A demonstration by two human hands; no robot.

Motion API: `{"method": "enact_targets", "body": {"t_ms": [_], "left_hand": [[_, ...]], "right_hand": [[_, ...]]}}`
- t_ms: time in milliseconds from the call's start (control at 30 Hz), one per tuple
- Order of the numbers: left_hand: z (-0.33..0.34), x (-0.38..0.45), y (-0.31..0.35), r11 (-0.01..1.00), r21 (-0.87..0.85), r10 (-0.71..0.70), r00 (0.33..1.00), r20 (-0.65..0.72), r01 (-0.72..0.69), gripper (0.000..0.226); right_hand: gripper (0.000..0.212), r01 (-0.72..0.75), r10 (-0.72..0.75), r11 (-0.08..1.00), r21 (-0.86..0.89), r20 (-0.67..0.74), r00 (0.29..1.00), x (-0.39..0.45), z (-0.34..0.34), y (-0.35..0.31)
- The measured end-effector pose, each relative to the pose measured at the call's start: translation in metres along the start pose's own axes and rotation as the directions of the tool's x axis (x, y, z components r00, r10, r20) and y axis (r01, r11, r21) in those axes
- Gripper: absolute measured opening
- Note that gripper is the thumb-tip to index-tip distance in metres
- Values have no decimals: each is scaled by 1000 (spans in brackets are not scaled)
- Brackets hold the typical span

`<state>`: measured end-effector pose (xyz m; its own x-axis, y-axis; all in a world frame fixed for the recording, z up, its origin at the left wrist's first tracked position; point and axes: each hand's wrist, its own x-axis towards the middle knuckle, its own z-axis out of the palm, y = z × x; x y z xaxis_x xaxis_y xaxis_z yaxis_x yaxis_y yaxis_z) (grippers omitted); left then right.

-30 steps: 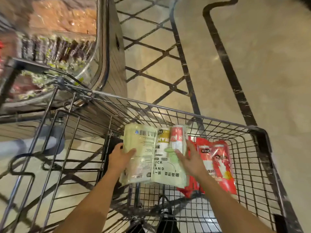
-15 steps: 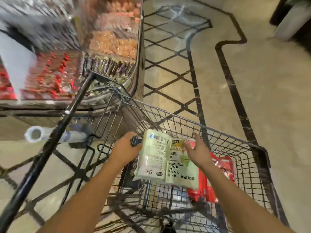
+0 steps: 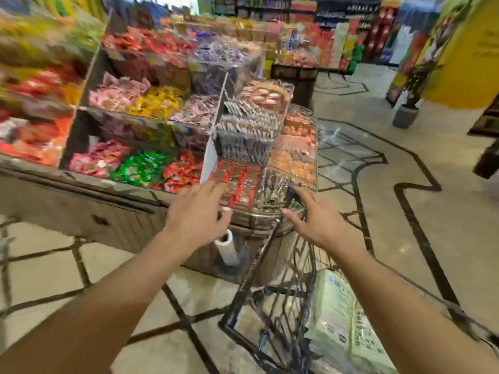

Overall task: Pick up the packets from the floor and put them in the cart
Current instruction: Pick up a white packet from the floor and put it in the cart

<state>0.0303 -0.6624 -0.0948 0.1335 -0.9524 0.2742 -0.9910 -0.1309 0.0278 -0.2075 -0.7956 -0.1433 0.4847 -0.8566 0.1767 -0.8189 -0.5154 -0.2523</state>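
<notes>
The pale green packets (image 3: 334, 317) lie inside the wire cart (image 3: 272, 306) at the lower right, partly hidden by my right forearm. My left hand (image 3: 197, 214) is raised above the cart's left side, fingers spread, holding nothing. My right hand (image 3: 313, 220) hovers over the cart's far end, fingers apart and empty. Both hands are well above the packets. No packets show on the floor, and the red packets are out of sight.
A sweets display counter (image 3: 167, 125) with several bins of wrapped snacks stands right in front of the cart. A roll of plastic bags (image 3: 226, 247) hangs on its side. Patterned floor (image 3: 405, 211) opens to the right, with a potted plant (image 3: 405, 114) and yellow pillar (image 3: 467, 63) beyond.
Both hands let go of the green packets, which now rest in the cart. The hands rose and opened. My view swung up from the cart to the shop display.
</notes>
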Motion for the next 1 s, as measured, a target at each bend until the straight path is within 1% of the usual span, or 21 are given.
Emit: {"method": "enact_targets", "body": {"t_ms": [100, 167, 300, 400, 500, 600, 700, 800, 867, 900, 1000], "left_hand": [[-44, -41, -92, 985, 86, -146, 989, -18, 147, 63], [-69, -73, -150, 959, 118, -256, 966, -35, 258, 63], [-103, -138, -256, 869, 126, -472, 878, -78, 478, 64], [-114, -188, -329, 781, 127, -600, 791, -119, 611, 60], [-114, -231, -400, 638, 261, -729, 677, -98, 724, 65], [-111, -263, -473, 516, 293, -823, 561, -88, 804, 66], [-116, -282, -546, 423, 252, -883, 459, -102, 870, 64], [-125, -298, -611, 305, 239, -930, 342, -136, 922, 66], [-128, -309, -648, 229, 200, -952, 263, -160, 953, 67], [-128, -314, -666, 205, 168, -958, 233, -170, 964, 65], [-124, -329, -716, 155, 101, -963, 173, -205, 983, 59]], "right_hand": [[79, 143, -143, 990, -7, -17, 990, 30, -3, -99], [77, 250, -250, 968, -3, -21, 968, 49, 2, -163], [75, 443, -442, 896, 18, -35, 896, 84, 24, -290], [74, 548, -547, 837, 19, -21, 837, 107, 53, -384], [74, 627, -629, 775, 80, 3, 777, 130, 92, -474], [75, 707, -712, 698, 117, 6, 702, 156, 131, -562], [77, 761, -773, 631, 151, 41, 633, 186, 161, -645], [78, 797, -816, 577, 180, 89, 571, 220, 184, -722], [77, 813, -836, 548, 196, 102, 539, 243, 198, -771], [76, 819, -844, 537, 203, 106, 526, 253, 205, -794], [75, 843, -866, 499, 199, 100, 489, 275, 232, -861]]}}
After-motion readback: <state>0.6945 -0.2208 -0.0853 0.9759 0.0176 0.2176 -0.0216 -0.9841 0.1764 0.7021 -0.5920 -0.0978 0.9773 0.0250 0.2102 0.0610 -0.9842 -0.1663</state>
